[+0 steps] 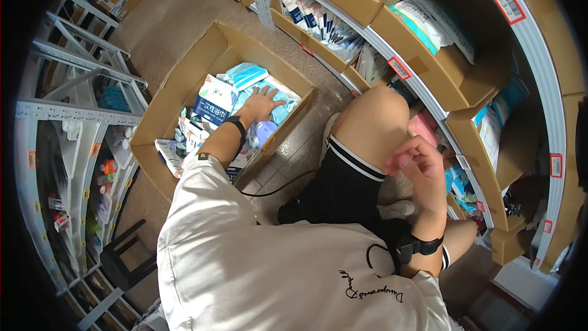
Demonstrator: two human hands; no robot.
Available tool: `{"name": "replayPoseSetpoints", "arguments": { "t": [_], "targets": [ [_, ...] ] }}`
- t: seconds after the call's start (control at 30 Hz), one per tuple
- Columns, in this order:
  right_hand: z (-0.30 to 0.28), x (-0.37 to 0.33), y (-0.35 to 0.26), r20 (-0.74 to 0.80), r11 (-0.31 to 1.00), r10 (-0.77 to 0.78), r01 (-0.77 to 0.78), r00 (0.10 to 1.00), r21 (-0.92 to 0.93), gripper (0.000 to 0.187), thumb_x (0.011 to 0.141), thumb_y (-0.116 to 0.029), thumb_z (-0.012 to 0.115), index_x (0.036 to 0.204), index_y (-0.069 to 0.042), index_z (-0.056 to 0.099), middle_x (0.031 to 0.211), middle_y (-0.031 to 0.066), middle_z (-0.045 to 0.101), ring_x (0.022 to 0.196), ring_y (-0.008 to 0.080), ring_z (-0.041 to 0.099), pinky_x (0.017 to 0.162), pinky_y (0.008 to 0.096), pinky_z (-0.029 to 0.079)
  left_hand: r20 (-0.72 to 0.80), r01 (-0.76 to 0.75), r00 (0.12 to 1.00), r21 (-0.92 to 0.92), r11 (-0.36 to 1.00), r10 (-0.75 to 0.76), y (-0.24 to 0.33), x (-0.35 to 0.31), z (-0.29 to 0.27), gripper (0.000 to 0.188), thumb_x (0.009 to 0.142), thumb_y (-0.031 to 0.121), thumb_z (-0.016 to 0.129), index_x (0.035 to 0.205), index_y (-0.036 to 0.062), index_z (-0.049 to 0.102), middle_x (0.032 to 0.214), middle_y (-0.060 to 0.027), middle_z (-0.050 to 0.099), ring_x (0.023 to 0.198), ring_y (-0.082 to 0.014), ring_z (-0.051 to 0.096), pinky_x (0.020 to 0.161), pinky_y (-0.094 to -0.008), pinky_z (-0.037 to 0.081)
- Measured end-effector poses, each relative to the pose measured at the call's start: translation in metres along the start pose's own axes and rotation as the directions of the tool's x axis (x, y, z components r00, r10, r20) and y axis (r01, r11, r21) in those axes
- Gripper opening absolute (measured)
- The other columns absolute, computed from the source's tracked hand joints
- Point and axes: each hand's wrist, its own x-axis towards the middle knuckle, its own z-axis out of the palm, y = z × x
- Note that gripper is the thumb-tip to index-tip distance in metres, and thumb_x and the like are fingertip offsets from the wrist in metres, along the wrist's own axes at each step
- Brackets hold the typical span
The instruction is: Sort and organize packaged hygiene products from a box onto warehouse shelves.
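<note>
My left hand point(260, 105) reaches into an open cardboard box point(177, 70) on the floor. Its fingers are spread over a light blue package point(283, 99), holding nothing that I can see. Around it lie a blue-and-white packet point(246, 75), a white and navy pack point(214, 99) and a round-looking lilac package point(263, 132). More white and navy packs fill the box's near left part, partly hidden by my forearm. My right hand point(419, 165) is raised beside my bent knee, fingers loosely curled and apart, with nothing visible in it.
Curving along the right, a shelf point(429, 95) carries cardboard bins, including one of upright white and navy packets point(318, 21). Metal racks point(79, 110) with small goods stand at left, near a black stool point(128, 254). A dark cable point(278, 190) crosses the floor by the box.
</note>
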Motion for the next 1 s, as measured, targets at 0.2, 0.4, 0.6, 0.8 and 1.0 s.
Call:
{"name": "replayPoseSetpoints", "arguments": {
  "t": [0.2, 0.4, 0.6, 0.8, 1.0],
  "targets": [
    [-0.003, -0.008, -0.001, 0.03, 1.0, -0.018, 0.017, 0.999, 0.011, 0.009, 0.097, -0.005, 0.055, 0.101, 0.001, 0.058, 0.091, 0.0097, 0.068, 0.081, 0.0165, 0.067, 0.073, 0.0273, 0.054, -0.07, 0.075, 0.995, 0.169, 0.983, -0.064, 0.009, 0.008, 0.013, 0.053, 0.088, 0.026, 0.063, 0.139, 0.0281, 0.05, 0.137, -0.0122, 0.052, 0.127, -0.0357, 0.05, 0.101, -0.0552, 0.042],
    [-0.028, -0.034, -0.004, -0.008, 0.997, -0.071, 0.071, 0.997, 0.01, 0.009, 0.096, -0.005, 0.053, 0.1, 0.002, 0.058, 0.091, 0.0129, 0.068, 0.078, 0.0189, 0.067, 0.071, 0.0285, 0.054, -0.351, 0.261, 0.89, -0.135, 0.956, -0.292, -0.018, -0.022, -0.021, 0.023, 0.096, 0.026, 0.05, 0.11, 0.0168, 0.065, 0.1, -0.0095, 0.072, 0.089, -0.0286, 0.069, 0.079, -0.0443, 0.053],
    [-0.054, -0.043, 0.002, 0.001, 0.987, -0.123, 0.122, 0.992, 0.105, 0.013, 0.099, -0.011, 0.055, 0.102, 0.002, 0.058, 0.093, 0.0111, 0.068, 0.081, 0.0175, 0.067, 0.072, 0.0273, 0.052, -0.465, -0.148, 0.45, -0.881, 0.45, -0.762, -0.042, -0.085, -0.069, 0.04, 0.106, 0.033, 0.044, 0.11, -0.002, 0.064, 0.1, -0.0118, 0.07, 0.091, -0.0203, 0.063, 0.082, -0.0331, 0.048],
    [-0.044, -0.019, -0.001, 0.181, 0.981, -0.165, 0.144, 0.97, 0.128, 0.015, 0.098, -0.013, 0.059, 0.104, 0.001, 0.057, 0.095, 0.0083, 0.067, 0.084, 0.0142, 0.066, 0.077, 0.0266, 0.052, -0.283, -0.803, 0.391, -0.57, -0.174, -0.876, 0.052, -0.132, -0.181, 0.041, 0.107, 0.03, 0.04, 0.133, 0.0001, 0.049, 0.124, -0.0123, 0.062, 0.11, -0.0254, 0.063, 0.098, -0.0406, 0.05],
    [-0.012, 0.009, -0.019, 0.116, 0.939, -0.345, 0.344, 0.931, 0.024, 0.035, 0.094, -0.022, 0.067, 0.119, -0.002, 0.054, 0.112, 0.0101, 0.063, 0.104, 0.0172, 0.063, 0.086, 0.0305, 0.051, -0.48, -0.769, 0.629, -0.498, -0.401, -0.611, 0.147, -0.125, -0.23, 0.043, 0.105, 0.03, 0.041, 0.134, -0.0008, 0.049, 0.125, -0.0157, 0.062, 0.109, -0.0275, 0.065, 0.097, -0.0423, 0.052]
  ]
}}
